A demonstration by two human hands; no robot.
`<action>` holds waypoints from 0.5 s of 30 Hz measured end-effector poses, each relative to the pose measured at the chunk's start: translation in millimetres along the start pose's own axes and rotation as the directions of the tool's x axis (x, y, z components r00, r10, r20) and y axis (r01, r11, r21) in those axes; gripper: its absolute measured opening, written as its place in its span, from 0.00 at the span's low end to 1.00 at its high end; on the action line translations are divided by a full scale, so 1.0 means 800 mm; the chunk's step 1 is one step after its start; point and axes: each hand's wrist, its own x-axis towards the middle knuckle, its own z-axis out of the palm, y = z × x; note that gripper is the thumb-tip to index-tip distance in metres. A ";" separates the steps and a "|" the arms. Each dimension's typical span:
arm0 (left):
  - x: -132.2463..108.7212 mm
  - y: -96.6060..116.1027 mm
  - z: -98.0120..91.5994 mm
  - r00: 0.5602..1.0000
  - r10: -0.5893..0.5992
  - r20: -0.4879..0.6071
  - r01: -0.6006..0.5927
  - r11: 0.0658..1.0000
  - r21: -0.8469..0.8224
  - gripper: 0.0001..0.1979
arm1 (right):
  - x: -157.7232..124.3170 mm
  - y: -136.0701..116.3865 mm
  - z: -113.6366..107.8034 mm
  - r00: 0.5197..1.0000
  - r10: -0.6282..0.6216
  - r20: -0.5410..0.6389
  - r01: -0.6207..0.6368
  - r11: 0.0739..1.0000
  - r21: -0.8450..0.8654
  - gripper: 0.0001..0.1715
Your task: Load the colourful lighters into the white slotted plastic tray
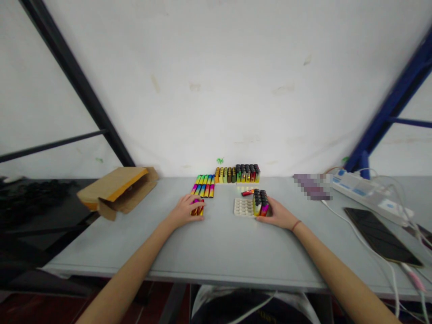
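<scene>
My left hand (185, 210) rests on the grey table (216, 252), its fingers curled over a few rainbow-coloured lighters (197, 209). My right hand (278, 213) holds the right side of a white slotted tray (243, 207), against the several lighters (260, 202) standing in it. A single red lighter (247, 192) lies just behind the tray. More rainbow lighters (203, 185) lie flat in a row beyond my left hand. A full row of lighters (238, 173) stands at the wall.
An open cardboard box (116, 191) lies at the table's left. On the right are a white power strip (361, 191) with cables, a dark phone (381, 234) and a blurred purple object (310, 186). A white wall is behind.
</scene>
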 end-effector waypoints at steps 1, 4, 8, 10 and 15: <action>0.003 -0.003 -0.001 1.000 -0.012 -0.010 0.012 1.000 0.008 0.24 | 0.000 -0.001 0.000 1.000 -0.002 0.000 0.002 1.000 0.000 0.43; 0.008 -0.010 -0.004 0.999 -0.028 -0.020 0.028 0.999 0.020 0.26 | 0.001 -0.003 -0.001 1.000 -0.008 -0.005 0.008 1.000 -0.009 0.43; 0.019 0.004 -0.010 0.999 -0.007 -0.045 0.009 0.999 0.047 0.29 | 0.001 -0.004 -0.002 1.000 0.000 0.009 0.000 1.000 -0.024 0.44; 0.036 0.029 -0.009 0.996 0.015 -0.092 -0.012 0.999 0.034 0.24 | 0.001 -0.003 -0.002 1.000 -0.003 0.013 0.003 1.000 -0.020 0.44; 0.120 0.112 0.012 0.990 -0.006 -0.143 -0.013 0.991 -0.134 0.18 | 0.000 -0.002 -0.002 1.000 -0.010 0.017 0.010 1.000 -0.022 0.45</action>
